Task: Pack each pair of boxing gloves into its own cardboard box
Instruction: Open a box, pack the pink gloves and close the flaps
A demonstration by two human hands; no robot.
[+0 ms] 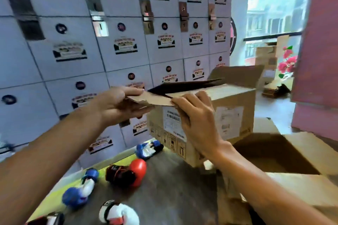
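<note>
– What's closest to you?
– My right forearm [265, 184], coming up from the bottom corner. The left forearm [45, 160] mirrors it.
– And the hands?
– My left hand [117, 104] pinches the free end of the flap [151, 99], thumb on top and fingers beneath. My right hand [195, 122] holds the same flap nearer its hinge, fingers bent over the edge and palm against the side of the box [230, 115].
– Where are the gloves from there?
– All of them are below the grip and to its left, on the dark surface [173, 188], so my left hand is nearer. The red glove [128, 171] lies across me, padded end toward the box and black cuff away. A blue glove [149, 149] sits just beside the box's bottom corner. A second blue glove [82, 188] lies farther left, and a white glove [117, 213] is nearest me.
– How do they look?
– Rounded and glossy, and the blue ones have white cuffs. The box's mouth faces up and its long axis runs off to my right. I can't see inside it. I'd judge the flap must fold back first. A spare box [301, 144] stands open by my right arm.
</note>
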